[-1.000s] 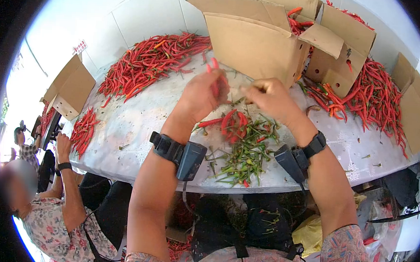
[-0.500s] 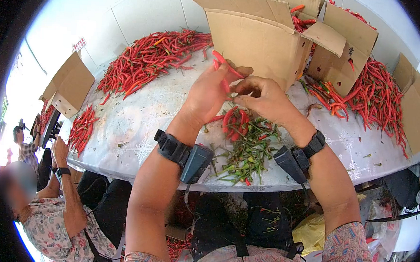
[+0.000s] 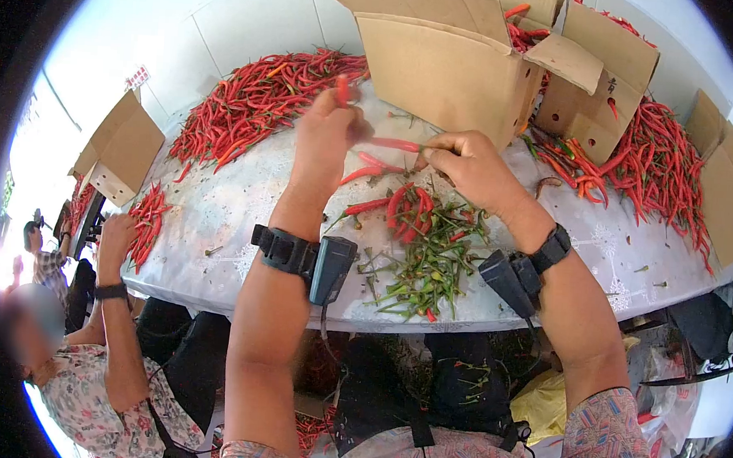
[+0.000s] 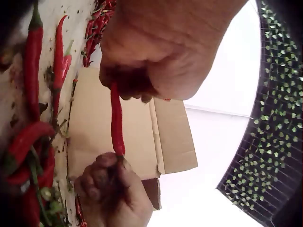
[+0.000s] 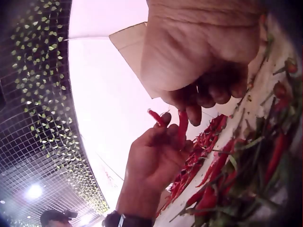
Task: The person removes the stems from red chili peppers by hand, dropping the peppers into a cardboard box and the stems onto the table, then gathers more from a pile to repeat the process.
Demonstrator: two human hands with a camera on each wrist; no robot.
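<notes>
A red chili pepper point(image 3: 396, 144) spans the gap between my hands. My right hand point(image 3: 469, 168) pinches its stem end between thumb and fingertips. At its other end my left hand point(image 3: 326, 136) grips, with a second red chili point(image 3: 341, 88) poking up out of the fist. Both hands are above the table, and the left one is slightly blurred. The left wrist view shows the same chili point(image 4: 117, 120) drawn straight between the hands. Below lie loose red chilies point(image 3: 363, 174), a small cluster of curved chilies point(image 3: 409, 215), and a heap of green stems point(image 3: 434, 274).
A large red chili pile point(image 3: 257, 111) lies at the back left, a smaller one point(image 3: 145, 226) at the left edge. Cardboard boxes point(image 3: 441, 75) stand at the back, with more chilies point(image 3: 655, 169) to the right. Another person point(image 3: 118, 374) sits at the left.
My hands came together half a second ago; now the left has pulled away leftward, leaving a chili stretched between them. Loose chilies show on the table below.
</notes>
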